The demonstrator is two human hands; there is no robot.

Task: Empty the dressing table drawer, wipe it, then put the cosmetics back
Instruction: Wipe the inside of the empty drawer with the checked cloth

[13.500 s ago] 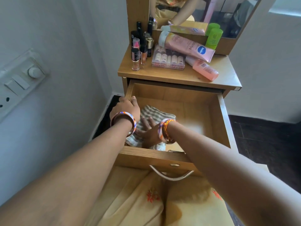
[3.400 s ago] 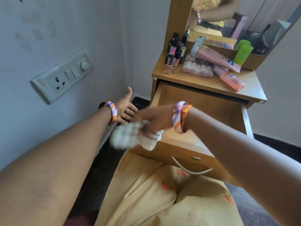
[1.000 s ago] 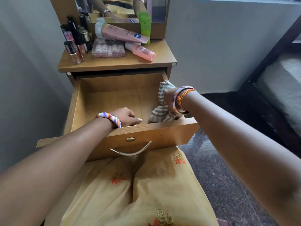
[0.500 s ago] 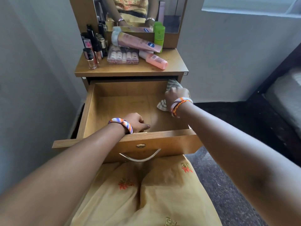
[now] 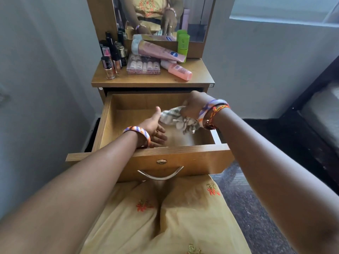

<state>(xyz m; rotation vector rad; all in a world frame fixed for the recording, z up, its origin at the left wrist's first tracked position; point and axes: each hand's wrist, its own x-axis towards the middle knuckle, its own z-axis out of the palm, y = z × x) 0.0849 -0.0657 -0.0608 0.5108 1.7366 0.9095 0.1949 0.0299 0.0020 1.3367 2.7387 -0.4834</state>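
Observation:
The wooden drawer (image 5: 176,158) is pulled out, with nothing lying on its floor. My right hand (image 5: 194,105) holds a bunched checked cloth (image 5: 179,120) lifted above the drawer's right half. My left hand (image 5: 155,128) hovers open, palm up, just left of the cloth, thumb near its edge. On the dressing table top (image 5: 152,80) lie a pink cream tube (image 5: 157,51), a pink bottle (image 5: 177,69), a clear box of small pots (image 5: 144,66), several dark bottles (image 5: 111,57) and a green container (image 5: 182,44).
A mirror (image 5: 161,17) stands behind the cosmetics. A grey wall runs close on the left. A dark bed frame with a mattress (image 5: 322,114) is at the right. My lap in yellow fabric (image 5: 165,217) sits just under the drawer front.
My right hand has lifted the cloth from the drawer's back right corner toward the middle. My left hand has left the drawer front and opened, palm up, beside the cloth.

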